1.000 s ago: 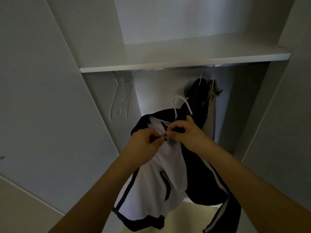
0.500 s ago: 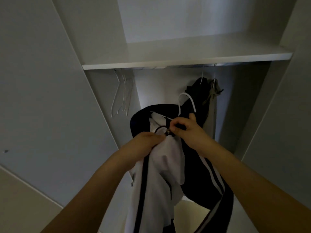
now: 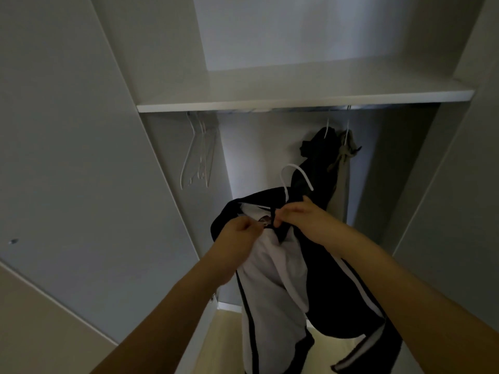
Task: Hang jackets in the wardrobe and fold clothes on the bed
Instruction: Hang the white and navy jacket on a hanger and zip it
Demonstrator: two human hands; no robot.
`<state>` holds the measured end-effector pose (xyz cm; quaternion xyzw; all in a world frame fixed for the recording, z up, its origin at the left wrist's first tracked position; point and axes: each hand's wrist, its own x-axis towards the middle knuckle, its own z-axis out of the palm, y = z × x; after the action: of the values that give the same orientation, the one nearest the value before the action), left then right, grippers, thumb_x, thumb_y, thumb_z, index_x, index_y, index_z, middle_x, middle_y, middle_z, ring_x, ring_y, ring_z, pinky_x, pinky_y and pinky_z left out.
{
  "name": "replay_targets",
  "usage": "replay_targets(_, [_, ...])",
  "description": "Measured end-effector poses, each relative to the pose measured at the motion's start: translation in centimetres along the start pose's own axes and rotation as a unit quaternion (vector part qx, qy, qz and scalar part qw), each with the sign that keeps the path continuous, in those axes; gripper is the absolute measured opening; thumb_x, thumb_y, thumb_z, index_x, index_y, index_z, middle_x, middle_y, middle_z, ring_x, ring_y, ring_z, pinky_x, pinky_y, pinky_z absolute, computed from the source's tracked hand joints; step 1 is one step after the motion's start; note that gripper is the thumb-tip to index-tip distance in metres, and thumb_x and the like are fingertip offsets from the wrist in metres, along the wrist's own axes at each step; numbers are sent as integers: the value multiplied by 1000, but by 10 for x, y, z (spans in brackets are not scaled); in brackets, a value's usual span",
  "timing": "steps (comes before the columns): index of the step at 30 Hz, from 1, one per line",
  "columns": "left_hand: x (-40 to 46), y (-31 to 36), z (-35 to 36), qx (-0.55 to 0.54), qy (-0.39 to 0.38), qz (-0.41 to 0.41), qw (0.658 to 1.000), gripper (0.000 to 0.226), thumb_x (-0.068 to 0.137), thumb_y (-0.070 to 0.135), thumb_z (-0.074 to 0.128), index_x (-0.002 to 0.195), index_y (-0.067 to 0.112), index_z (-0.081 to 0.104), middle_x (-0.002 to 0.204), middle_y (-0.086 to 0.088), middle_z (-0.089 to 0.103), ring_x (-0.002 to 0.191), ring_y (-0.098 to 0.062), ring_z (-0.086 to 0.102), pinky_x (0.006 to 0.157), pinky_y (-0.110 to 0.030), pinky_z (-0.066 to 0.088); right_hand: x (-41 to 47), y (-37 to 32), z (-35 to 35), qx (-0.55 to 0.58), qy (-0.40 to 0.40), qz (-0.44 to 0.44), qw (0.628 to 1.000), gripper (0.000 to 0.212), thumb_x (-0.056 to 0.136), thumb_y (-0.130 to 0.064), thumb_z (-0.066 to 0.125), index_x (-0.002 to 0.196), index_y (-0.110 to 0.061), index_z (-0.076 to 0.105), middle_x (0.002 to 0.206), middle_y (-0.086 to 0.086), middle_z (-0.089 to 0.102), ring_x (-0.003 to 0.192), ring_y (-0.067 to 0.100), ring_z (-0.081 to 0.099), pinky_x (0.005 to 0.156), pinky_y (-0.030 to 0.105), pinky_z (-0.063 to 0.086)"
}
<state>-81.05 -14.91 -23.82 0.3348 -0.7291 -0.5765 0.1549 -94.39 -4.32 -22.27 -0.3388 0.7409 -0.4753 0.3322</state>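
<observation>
both hands, left (image 3: pixel 237 233) and right (image 3: pixel 302 220), pinch the jacket (image 3: pixel 272 279) collar (fingers clamped), steadying it on its hanger (image 3: pixel 295 175) for the rail.

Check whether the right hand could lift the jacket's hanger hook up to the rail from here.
Probably yes. The right hand grips the jacket just below the white hanger hook, and the rail above looks bare between the empty hangers and the hung clothes.

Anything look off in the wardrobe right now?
Nothing stands out. The black-and-white jacket is on its white hanger, held by left hand and right hand, not yet on the rail.
</observation>
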Motion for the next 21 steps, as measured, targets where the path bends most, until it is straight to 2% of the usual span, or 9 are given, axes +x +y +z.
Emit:
replay_targets(2, [-1, 0, 3, 108, 15, 81, 991, 19, 98, 21, 53, 85, 8, 59, 69, 0, 54, 52, 4, 47, 50, -8, 37, 5, -3, 0, -7, -14, 53, 998, 43, 96, -49, 47, 92, -13, 71, 155, 1, 23, 133, 9, 27, 87, 9, 14])
replay_targets(4, [-4, -1, 4, 186, 22, 144, 972, 15, 98, 21, 53, 84, 16, 56, 69, 4, 55, 52, 5, 48, 52, -8, 38, 6, 3, -5, -23, -18, 53, 998, 64, 94, -57, 42, 123, -4, 61, 157, 3, 23, 140, 15, 25, 87, 16, 17])
replay_targets(5, [-6, -1, 4, 213, 28, 168, 962, 13, 98, 22, 53, 85, 19, 55, 71, 4, 58, 55, 3, 50, 55, -8, 40, 7, 4, -6, -29, -22, 42, 998, 67, 93, -58, 44, 124, -1, 60, 153, 5, 31, 138, 14, 28, 86, 11, 19])
replay_targets(7, [-9, -1, 3, 251, 33, 205, 945, 8, 97, 22, 55, 89, 20, 55, 77, 2, 62, 62, -2, 54, 58, -9, 42, 6, 0, -6, -34, -39, 31, 998, 54, 93, -49, 51, 98, 2, 70, 133, 12, 55, 122, 13, 45, 75, -6, 26])
replay_targets(9, [-10, -1, 3, 278, 29, 231, 932, 6, 97, 22, 55, 91, 20, 56, 81, 0, 64, 66, -9, 57, 59, -14, 44, 2, -3, -8, -36, -67, 20, 997, 37, 92, -36, 60, 78, -4, 71, 109, 20, 67, 98, 15, 60, 69, 1, 40])
replay_targets(12, [-11, 0, 2, 310, 35, 243, 918, 6, 97, 24, 54, 93, 19, 55, 82, 3, 62, 65, -7, 54, 57, -15, 40, 4, -2, -8, -46, -82, 9, 996, 21, 89, -25, 67, 75, -12, 72, 98, 14, 71, 87, 11, 61, 77, 12, 46])
replay_targets(15, [-8, 0, -1, 327, 42, 228, 916, 8, 98, 25, 52, 94, 19, 54, 82, 4, 61, 65, -7, 53, 57, -18, 40, 6, 2, -9, -11, -87, 3, 996, 8, 86, -19, 71, 80, -15, 75, 88, -1, 74, 84, 2, 65, 70, 5, 48])
replay_targets(18, [-6, -1, -1, 327, 31, 193, 924, 8, 98, 21, 48, 92, 19, 53, 74, 8, 54, 60, -4, 49, 50, -12, 38, 10, 5, -8, 10, -52, -15, 998, 13, 84, -17, 71, 74, -24, 74, 82, -20, 66, 76, -16, 56, 65, -1, 43])
replay_targets(21, [-2, -2, 2, 243, 32, 105, 964, 14, 98, 19, 49, 85, 17, 55, 71, 4, 54, 58, -5, 47, 45, -6, 36, 18, 11, -1, -18, 12, -32, 999, 21, 83, -22, 70, 66, -34, 69, 101, -13, 40, 89, -7, 45, 71, 1, 35])
